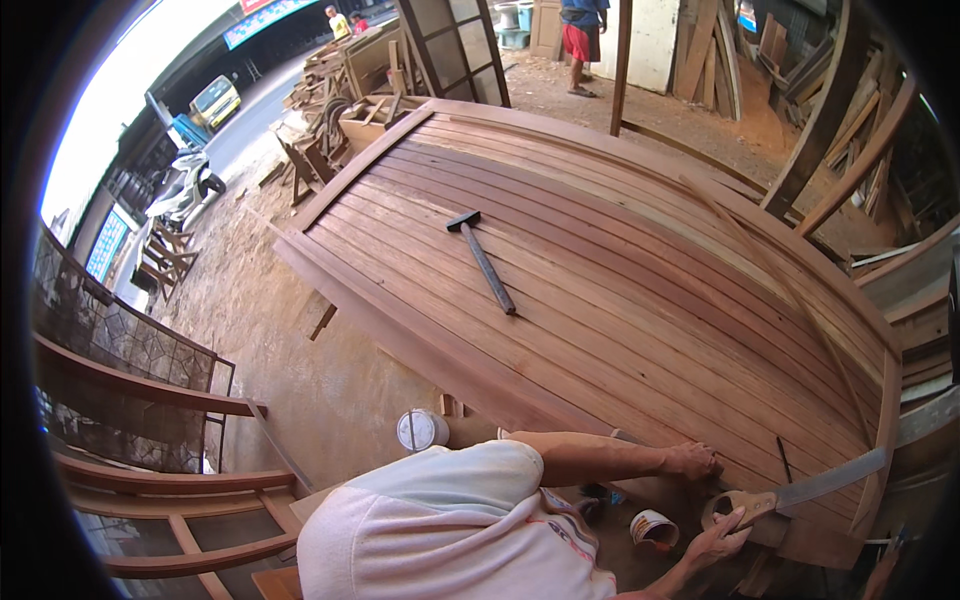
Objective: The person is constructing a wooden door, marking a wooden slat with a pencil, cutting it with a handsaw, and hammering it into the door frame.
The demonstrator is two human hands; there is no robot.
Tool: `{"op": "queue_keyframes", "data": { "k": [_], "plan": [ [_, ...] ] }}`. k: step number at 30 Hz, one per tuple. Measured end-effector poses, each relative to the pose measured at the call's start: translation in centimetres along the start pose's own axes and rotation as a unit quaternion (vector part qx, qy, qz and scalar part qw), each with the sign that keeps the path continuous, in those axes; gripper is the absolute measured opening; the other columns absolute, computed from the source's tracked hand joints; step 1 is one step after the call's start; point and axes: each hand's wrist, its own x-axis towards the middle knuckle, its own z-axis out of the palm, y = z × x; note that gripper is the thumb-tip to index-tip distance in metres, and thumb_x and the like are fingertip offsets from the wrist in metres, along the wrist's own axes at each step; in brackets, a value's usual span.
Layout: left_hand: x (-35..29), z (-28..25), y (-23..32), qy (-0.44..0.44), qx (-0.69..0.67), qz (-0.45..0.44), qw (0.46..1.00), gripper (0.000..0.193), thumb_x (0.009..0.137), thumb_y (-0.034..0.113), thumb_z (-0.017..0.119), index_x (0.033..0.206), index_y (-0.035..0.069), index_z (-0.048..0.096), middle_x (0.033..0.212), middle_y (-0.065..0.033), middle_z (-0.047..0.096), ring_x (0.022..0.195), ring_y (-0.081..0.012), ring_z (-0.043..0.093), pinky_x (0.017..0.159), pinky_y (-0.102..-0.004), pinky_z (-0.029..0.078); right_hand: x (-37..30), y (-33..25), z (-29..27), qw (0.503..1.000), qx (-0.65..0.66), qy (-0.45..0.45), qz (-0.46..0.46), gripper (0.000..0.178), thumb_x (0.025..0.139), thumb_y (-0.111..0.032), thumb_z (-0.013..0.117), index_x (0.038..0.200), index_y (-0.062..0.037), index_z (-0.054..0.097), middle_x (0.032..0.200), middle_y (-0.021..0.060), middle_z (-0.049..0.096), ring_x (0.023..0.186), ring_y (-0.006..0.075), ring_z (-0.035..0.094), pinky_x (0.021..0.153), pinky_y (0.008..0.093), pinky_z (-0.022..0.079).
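A large reddish-brown wooden panel (560, 290) of parallel boards, framed by wider rails, lies flat before me. My right hand (718, 540) grips the wooden handle of a handsaw (830, 479), its long metal blade pointing right across the panel's near right corner. Just left of the saw, my left hand (692, 460) rests at the panel's near edge with curled fingers; whatever is under them is hidden. A thin dark stick (784, 459) lies on the boards beyond the saw. Farther left on the panel is a hammer (487, 270) with a dark head.
A long thin wooden strip (780, 280) crosses the panel's right side. Below the near edge are a white bucket (422, 430) and a small paint-stained tub (654, 527). Wooden frames (170, 480) stand at left, scrap wood (335, 85) is piled behind, and another person (582, 40) stands far off.
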Motion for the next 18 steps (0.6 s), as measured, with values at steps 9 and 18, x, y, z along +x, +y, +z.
{"op": "queue_keyframes", "data": {
  "k": [9, 18],
  "plan": [
    [-1.8, -6.3, 6.7, -0.089, -0.014, -0.025, 0.996, 0.057, 0.078, 0.041, 0.085, 0.129, 0.017, 0.072, 0.126, -0.0268, 0.066, 0.123, -0.0469, 0.064, 0.100, -0.0547, 0.057, 0.7, -2.1, 1.0, 0.997, -0.038, 0.059, 0.015, 0.051, 0.113, -0.036, 0.055, 0.127, 0.0137, 0.060, 0.082, 0.0165, 0.062, 0.068, 0.0232, 0.058, 0.065, 0.0381, 0.049],
    [-3.0, -7.2, 7.0, -0.084, -0.050, -0.003, 0.995, 0.041, 0.092, 0.038, 0.072, 0.126, 0.015, 0.071, 0.128, -0.0266, 0.061, 0.125, -0.0472, 0.059, 0.105, -0.0542, 0.050, 0.6, -0.7, 1.6, 0.995, -0.057, 0.083, 0.015, 0.053, 0.112, -0.039, 0.054, 0.122, 0.0129, 0.061, 0.077, 0.0167, 0.063, 0.066, 0.0248, 0.061, 0.065, 0.0406, 0.049]
  ]
}}
